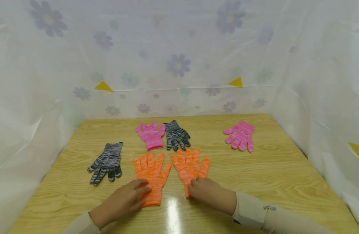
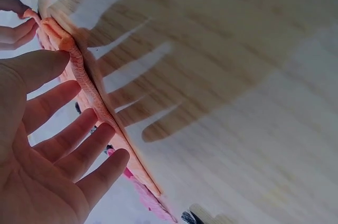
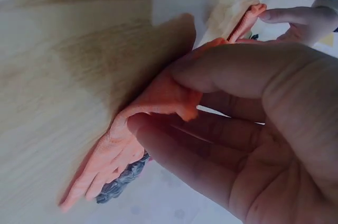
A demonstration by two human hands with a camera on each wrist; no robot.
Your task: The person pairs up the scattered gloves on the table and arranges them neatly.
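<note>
Two orange knit gloves lie side by side on the table, fingers pointing away. On the cuff side of the left orange glove (image 1: pixel 153 174) rests my left hand (image 1: pixel 127 200). Its fingers look loosely spread in the left wrist view, with the thumb against the glove's edge (image 2: pixel 92 89). My right hand (image 1: pixel 213 194) grips the right orange glove (image 1: pixel 189 169) near the cuff. In the right wrist view, the cloth (image 3: pixel 163 97) is bunched up between thumb and fingers. The cuff of that glove is partly hidden behind the hand.
Farther back lie a pink glove (image 1: pixel 151 135) and a grey-black striped glove (image 1: pixel 176 136), touching. Another striped glove (image 1: pixel 107 161) lies at left, and a second pink one (image 1: pixel 241 136) at right. Pale flowered sheeting (image 1: pixel 179 42) surrounds the wooden table (image 1: pixel 273 175) at back and sides.
</note>
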